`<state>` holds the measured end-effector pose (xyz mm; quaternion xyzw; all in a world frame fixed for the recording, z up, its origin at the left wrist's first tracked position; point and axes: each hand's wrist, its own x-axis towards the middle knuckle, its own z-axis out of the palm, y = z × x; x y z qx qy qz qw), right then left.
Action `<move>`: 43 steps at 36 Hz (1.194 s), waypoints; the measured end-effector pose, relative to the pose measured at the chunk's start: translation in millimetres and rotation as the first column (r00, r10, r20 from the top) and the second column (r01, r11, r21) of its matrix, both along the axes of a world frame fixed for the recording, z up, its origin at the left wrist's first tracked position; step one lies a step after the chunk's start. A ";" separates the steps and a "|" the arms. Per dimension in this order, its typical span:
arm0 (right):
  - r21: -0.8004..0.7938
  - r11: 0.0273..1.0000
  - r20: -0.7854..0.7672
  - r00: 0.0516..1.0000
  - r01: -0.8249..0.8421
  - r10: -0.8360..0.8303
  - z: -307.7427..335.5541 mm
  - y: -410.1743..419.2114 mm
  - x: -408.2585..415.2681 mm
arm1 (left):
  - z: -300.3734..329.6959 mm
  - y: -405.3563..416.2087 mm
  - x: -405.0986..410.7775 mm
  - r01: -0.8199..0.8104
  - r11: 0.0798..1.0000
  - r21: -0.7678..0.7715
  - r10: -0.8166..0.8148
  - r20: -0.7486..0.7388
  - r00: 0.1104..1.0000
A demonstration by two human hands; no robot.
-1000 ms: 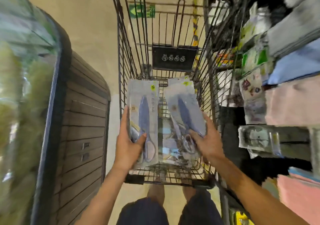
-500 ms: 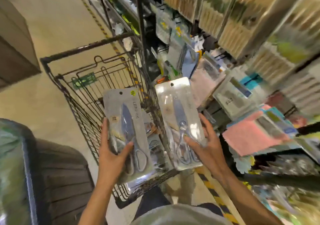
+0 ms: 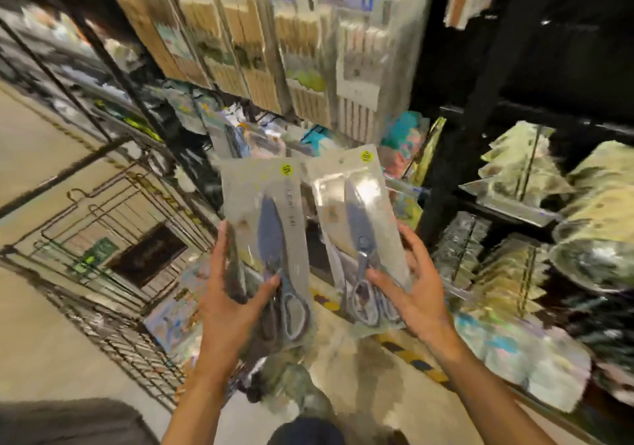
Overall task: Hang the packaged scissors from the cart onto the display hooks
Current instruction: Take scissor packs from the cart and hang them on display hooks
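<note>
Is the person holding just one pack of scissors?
No, the left hand holds one scissors pack and the right hand holds another scissors pack.

Head view (wide-angle) looks down-forward, close over hands, facing shelves

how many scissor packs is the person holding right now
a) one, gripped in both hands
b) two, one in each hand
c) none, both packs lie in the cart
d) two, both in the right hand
b: the left hand grips one scissors pack at its lower end and the right hand grips a second scissors pack, both held up side by side in front of the display shelves.
</note>
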<state>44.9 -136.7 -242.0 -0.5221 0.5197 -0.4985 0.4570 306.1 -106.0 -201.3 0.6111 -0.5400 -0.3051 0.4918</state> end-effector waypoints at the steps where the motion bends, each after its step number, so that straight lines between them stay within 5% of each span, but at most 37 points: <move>1: 0.001 1.000 0.014 1.000 0.027 -0.027 1.9 10.8 -12.6 | 3.6 4.8 -15.0 0.021 1.000 -0.011 -0.021 0.002 1.000; 13: -0.076 0.935 -0.016 0.937 0.346 -0.348 27.3 123.8 -113.6 | 29.8 28.6 -125.7 0.357 0.933 -0.048 -0.356 0.029 0.934; 24: -0.165 0.769 -0.051 0.774 0.617 -0.632 65.1 204.7 -148.4 | 56.5 36.0 -186.6 0.612 0.779 -0.137 -0.621 -0.035 0.783; 37: -0.226 0.650 -0.044 0.659 0.726 -0.751 98.7 255.4 -224.2 | 95.1 46.8 -280.6 0.697 0.670 -0.256 -0.731 -0.065 0.679; 43: -0.282 0.634 -0.016 0.657 0.720 -0.754 110.1 253.1 -287.8 | 105.9 53.6 -337.4 0.663 0.691 -0.287 -0.706 -0.077 0.704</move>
